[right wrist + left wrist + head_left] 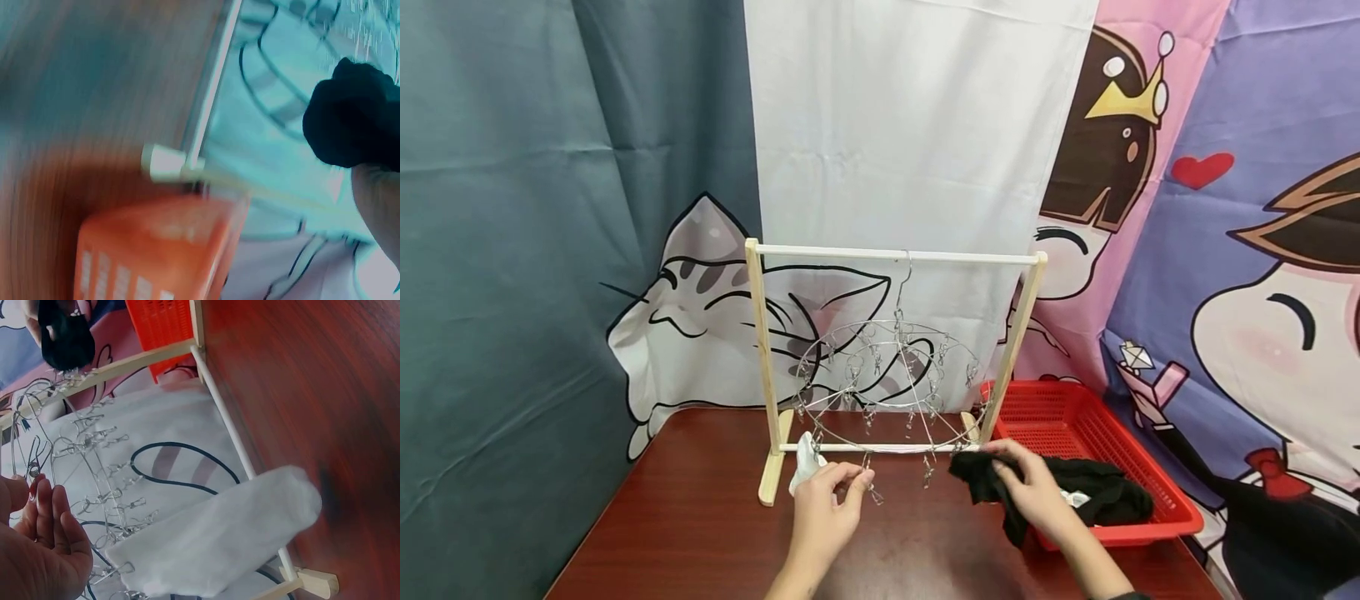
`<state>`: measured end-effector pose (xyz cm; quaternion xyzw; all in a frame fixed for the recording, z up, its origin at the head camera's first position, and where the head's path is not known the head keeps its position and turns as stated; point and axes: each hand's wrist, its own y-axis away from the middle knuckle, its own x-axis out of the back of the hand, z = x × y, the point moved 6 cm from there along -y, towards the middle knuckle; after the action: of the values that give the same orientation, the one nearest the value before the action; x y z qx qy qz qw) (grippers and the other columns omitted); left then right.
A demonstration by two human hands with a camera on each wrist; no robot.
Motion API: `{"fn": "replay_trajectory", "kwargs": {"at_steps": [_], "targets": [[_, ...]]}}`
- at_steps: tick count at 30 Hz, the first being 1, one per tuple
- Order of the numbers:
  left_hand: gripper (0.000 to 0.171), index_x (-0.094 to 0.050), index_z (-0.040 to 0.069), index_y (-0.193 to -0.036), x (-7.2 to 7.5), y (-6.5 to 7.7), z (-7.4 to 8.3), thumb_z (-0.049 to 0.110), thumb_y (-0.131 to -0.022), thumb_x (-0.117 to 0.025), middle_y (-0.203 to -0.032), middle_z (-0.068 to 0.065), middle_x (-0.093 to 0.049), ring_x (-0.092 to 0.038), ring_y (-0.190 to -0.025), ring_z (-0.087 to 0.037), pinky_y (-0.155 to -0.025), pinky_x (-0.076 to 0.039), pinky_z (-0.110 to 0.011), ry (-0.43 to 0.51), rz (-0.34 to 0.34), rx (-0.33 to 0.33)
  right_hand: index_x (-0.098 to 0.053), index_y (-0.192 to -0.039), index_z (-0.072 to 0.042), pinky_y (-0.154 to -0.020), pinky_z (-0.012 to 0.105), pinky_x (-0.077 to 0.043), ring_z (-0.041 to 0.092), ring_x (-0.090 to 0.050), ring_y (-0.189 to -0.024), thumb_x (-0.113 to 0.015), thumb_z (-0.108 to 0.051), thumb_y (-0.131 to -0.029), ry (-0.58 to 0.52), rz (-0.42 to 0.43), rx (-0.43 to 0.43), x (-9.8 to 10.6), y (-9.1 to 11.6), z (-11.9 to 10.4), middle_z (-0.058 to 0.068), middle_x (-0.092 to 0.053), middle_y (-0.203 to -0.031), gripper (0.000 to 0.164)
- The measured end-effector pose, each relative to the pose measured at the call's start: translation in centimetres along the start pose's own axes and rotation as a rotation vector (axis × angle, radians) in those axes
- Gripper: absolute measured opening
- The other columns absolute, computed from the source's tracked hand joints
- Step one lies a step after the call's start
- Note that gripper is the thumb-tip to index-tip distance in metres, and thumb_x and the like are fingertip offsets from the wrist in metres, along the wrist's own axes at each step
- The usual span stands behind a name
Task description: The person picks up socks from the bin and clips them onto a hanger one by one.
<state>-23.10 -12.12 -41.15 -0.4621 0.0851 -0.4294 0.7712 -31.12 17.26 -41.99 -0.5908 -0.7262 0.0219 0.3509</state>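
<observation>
My left hand (826, 510) is at the front rim of a round wire clip hanger (917, 400), thumb and fingertips pinching a metal clip (35, 464). Just left of it a white sock (219, 534) hangs from clips on the same rim. My right hand (1033, 492) grips a bunched black cloth (981, 477) at the hanger's right side, in front of the red basket. In the right wrist view the black cloth (353, 115) has a rounded end and covers most of the fingers.
A wooden stand (762, 350) carries the hanger by its hook from a white top bar (850, 251). The red basket (1180, 525) at the right holds more black cloth (1112, 492) and a bit of white. All stands on a reddish-brown table (700, 517), with printed curtains behind.
</observation>
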Motion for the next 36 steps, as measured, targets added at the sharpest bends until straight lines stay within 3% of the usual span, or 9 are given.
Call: {"fn": "replay_trajectory", "kwargs": {"at_steps": [3, 5, 7, 10, 15, 19, 22, 27, 36], "targets": [[0.017, -0.072, 0.019, -0.073, -0.1, -0.1, 0.1, 0.011, -0.079, -0.086, -0.064, 0.019, -0.052, -0.042, -0.06, 0.006, -0.056, -0.034, -0.011, 0.005, -0.006, 0.008, -0.069, -0.116, -0.008, -0.082, 0.023, -0.052, 0.009, -0.064, -0.094, -0.062, -0.009, -0.101, -0.109, -0.163, -0.106, -2.7, 0.5, -0.7, 0.007, -0.071, -0.107, 0.017], [0.016, -0.073, 0.019, -0.074, -0.2, -0.2, 0.2, 0.011, -0.079, -0.085, -0.065, 0.019, -0.053, -0.044, -0.06, 0.004, -0.057, -0.034, -0.011, 0.015, -0.011, 0.022, -0.071, -0.111, -0.008, -0.071, 0.025, -0.055, 0.007, -0.064, -0.081, -0.068, -0.016, -0.098, -0.162, -0.241, -0.138, -4.1, 0.8, -1.2, 0.006, -0.072, -0.098, 0.015], [0.015, -0.073, 0.02, -0.074, -0.2, -0.3, 0.2, 0.012, -0.08, -0.085, -0.065, 0.019, -0.054, -0.046, -0.06, 0.002, -0.057, -0.036, -0.012, 0.022, -0.015, 0.04, -0.071, -0.103, -0.006, -0.061, 0.027, -0.055, 0.007, -0.063, -0.069, -0.074, -0.016, -0.093, -0.196, -0.286, -0.113, -5.1, 0.9, -1.9, 0.006, -0.07, -0.086, 0.014], [0.015, -0.073, 0.02, -0.075, -0.2, -0.4, 0.2, 0.013, -0.08, -0.085, -0.066, 0.019, -0.054, -0.05, -0.059, -0.002, -0.059, -0.037, -0.013, 0.022, -0.016, 0.059, -0.069, -0.095, -0.002, -0.056, 0.026, -0.053, 0.004, -0.06, -0.064, -0.076, -0.009, -0.09, -0.223, -0.301, -0.007, -6.0, 0.9, -3.0, 0.009, -0.069, -0.077, 0.01], [0.015, -0.073, 0.021, -0.074, -0.1, -0.4, 0.1, 0.015, -0.082, -0.085, -0.065, 0.02, -0.053, -0.051, -0.059, -0.001, -0.059, -0.038, -0.014, 0.022, -0.022, 0.08, -0.059, -0.102, 0.001, -0.066, 0.024, -0.052, 0.004, -0.06, -0.078, -0.066, 0.001, -0.095, -0.242, -0.332, 0.126, -6.9, 0.9, -4.5, 0.016, -0.066, -0.087, 0.01], [0.016, -0.073, 0.021, -0.073, -0.1, -0.4, 0.0, 0.014, -0.082, -0.084, -0.064, 0.019, -0.052, -0.046, -0.059, 0.002, -0.057, -0.036, -0.013, 0.04, -0.021, 0.104, -0.056, -0.12, 0.0, -0.077, 0.026, -0.053, 0.008, -0.062, -0.091, -0.057, -0.004, -0.103, -0.26, -0.357, 0.073, -8.2, 1.1, -5.1, 0.016, -0.064, -0.106, 0.018], [0.016, -0.073, 0.02, -0.073, -0.1, -0.3, 0.0, 0.013, -0.083, -0.083, -0.065, 0.018, -0.057, -0.046, -0.059, 0.004, -0.055, -0.038, -0.012, 0.064, -0.02, 0.128, -0.063, -0.12, -0.004, -0.075, 0.026, -0.055, 0.008, -0.064, -0.087, -0.06, -0.013, -0.103, -0.259, -0.308, -0.005, -9.1, 1.2, -5.2, 0.012, -0.067, -0.106, 0.02], [0.014, -0.074, 0.019, -0.075, -0.3, 0.0, -0.2, 0.013, -0.084, -0.082, -0.067, 0.015, -0.063, -0.051, -0.059, 0.003, -0.054, -0.045, -0.017, 0.13, -0.031, 0.214, -0.066, -0.103, -0.002, -0.063, 0.028, -0.056, 0.008, -0.064, -0.072, -0.068, -0.013, -0.098, -0.34, -0.13, -0.075, -9.8, 1.3, -5.5, 0.008, -0.069, -0.088, 0.012], [0.012, -0.075, 0.019, -0.076, -0.4, 0.4, -0.6, 0.019, -0.088, -0.08, -0.066, 0.015, -0.064, -0.054, -0.06, 0.0, -0.056, -0.047, -0.021, 0.164, -0.072, 0.33, -0.058, -0.103, 0.005, -0.07, 0.025, -0.056, 0.008, -0.067, -0.083, -0.07, -0.002, -0.093, -0.426, 0.025, -0.04, -11.2, 1.5, -6.2, 0.019, -0.071, -0.095, 0.017]]}}
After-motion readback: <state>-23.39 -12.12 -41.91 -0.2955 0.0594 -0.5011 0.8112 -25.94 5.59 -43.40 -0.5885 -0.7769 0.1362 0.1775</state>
